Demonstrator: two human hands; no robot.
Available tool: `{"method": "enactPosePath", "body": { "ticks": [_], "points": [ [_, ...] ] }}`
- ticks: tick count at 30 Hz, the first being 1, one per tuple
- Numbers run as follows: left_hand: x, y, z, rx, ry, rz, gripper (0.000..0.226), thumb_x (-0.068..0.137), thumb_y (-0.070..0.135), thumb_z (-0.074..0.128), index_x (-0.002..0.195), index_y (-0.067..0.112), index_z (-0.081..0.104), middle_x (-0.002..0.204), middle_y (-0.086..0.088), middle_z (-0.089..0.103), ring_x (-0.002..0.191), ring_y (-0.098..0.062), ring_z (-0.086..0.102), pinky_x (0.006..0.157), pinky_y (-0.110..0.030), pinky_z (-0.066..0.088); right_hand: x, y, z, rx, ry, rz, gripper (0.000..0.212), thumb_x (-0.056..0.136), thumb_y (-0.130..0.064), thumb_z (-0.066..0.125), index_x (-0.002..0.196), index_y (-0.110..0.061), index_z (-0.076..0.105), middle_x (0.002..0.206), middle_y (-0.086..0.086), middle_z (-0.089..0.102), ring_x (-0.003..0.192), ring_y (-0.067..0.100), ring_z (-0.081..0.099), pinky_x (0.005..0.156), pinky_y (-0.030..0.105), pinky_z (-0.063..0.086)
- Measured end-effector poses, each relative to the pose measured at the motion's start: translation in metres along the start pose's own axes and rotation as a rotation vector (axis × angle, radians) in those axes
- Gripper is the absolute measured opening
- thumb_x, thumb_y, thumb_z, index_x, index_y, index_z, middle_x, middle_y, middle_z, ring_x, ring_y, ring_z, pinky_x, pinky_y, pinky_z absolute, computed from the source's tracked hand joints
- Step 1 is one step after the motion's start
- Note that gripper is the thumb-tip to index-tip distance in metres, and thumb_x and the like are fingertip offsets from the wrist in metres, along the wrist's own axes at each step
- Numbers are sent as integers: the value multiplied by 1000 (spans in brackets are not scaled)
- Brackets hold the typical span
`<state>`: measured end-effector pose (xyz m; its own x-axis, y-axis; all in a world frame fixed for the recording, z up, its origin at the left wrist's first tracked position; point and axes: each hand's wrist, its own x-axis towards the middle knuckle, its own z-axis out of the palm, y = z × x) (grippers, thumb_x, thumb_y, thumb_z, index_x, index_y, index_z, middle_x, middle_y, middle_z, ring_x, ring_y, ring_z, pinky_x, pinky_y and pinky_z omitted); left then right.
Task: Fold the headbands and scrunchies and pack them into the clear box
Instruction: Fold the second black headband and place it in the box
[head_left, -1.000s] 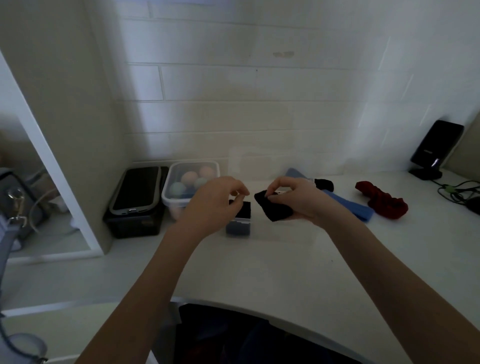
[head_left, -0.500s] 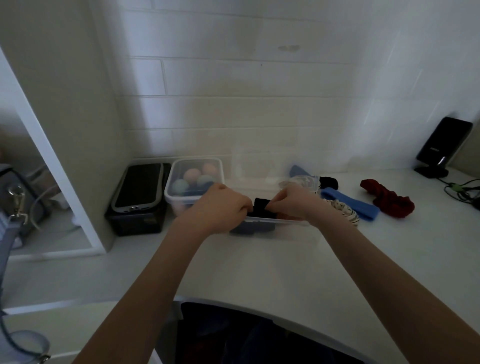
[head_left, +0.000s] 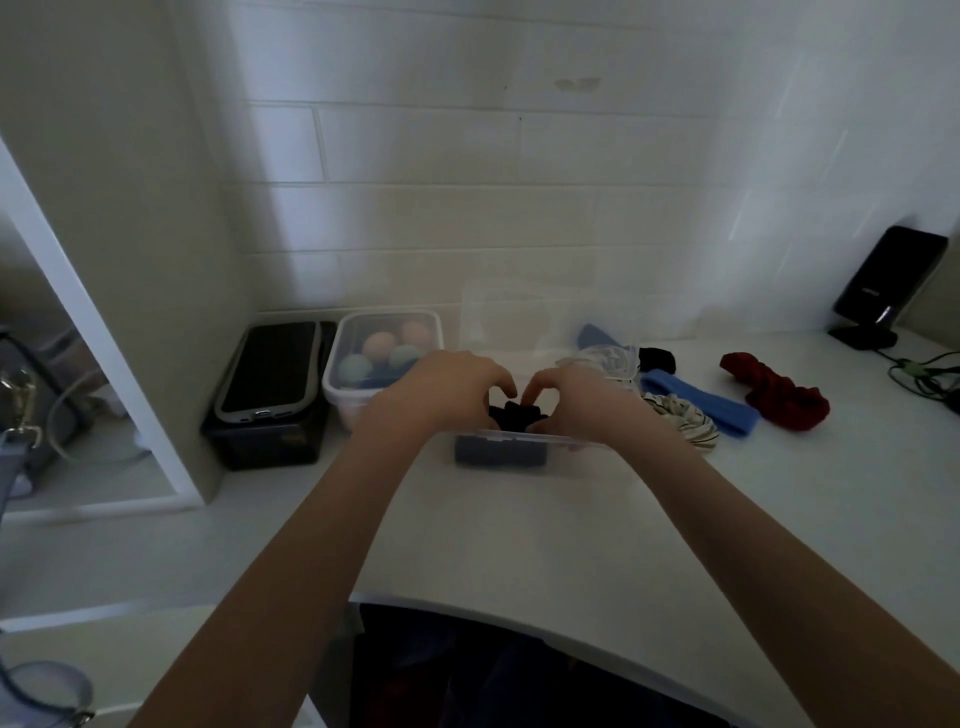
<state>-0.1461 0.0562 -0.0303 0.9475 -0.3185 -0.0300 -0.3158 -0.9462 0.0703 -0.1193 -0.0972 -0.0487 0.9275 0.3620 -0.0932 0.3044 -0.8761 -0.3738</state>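
left hand (head_left: 447, 387) and right hand (head_left: 579, 397): both pinch black band (head_left: 514, 415) | clear box (head_left: 571, 457): rim faint; fingertips hidden inside | contents blurred

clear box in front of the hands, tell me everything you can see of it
The clear box is a shallow, see-through plastic tub, open-topped, standing level on the white counter. A folded dark blue piece shows through its near wall. The left hand and right hand press a black piece down into it.
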Motion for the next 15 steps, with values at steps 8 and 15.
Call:
{"method": "enactPosePath", "body": {
  "ticks": [8,15],
  "points": [
    [13,2,6,176,-52,29,28,86,37,56,113,37,64,103,5,68,89,-18,61,71,-28,44,-3,-8,-9,-139,-137,-38,38,83,-32,66,120,-22,65,81,3,62,65,14,56,56,19,44],
    [18,3,13,140,-59,-5,27,87,29,55,113,33,64,103,2,67,80,-17,55,66,-28,38,5,-11,-5,-212,-151,-9,55,70,-41,78,120,-21,64,94,3,68,75,17,60,71,27,50]
  ]
}}
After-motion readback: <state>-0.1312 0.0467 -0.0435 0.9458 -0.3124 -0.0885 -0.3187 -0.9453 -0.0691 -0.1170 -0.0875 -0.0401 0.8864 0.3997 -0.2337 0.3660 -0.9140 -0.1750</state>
